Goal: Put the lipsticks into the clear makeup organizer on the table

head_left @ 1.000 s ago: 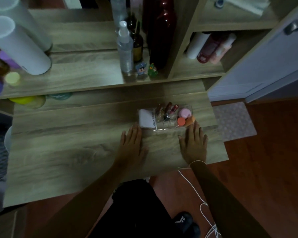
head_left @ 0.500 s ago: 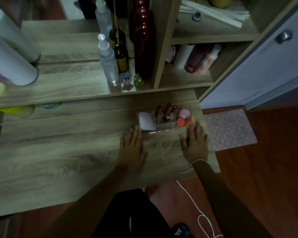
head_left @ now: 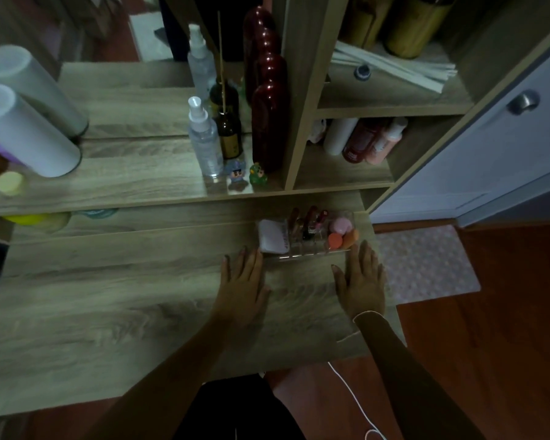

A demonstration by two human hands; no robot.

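Near the tabletop's [head_left: 108, 296] far right corner, lipsticks [head_left: 310, 222] stand upright in the organizer's [head_left: 305, 252] middle slots. Left hand [head_left: 240, 290] and right hand [head_left: 362, 284] lie flat, fingers spread, holding nothing. I see no loose lipsticks; looks done.

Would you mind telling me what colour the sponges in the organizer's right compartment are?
Pink and orange: one pink sponge and two orange sponges, seen in the head view.
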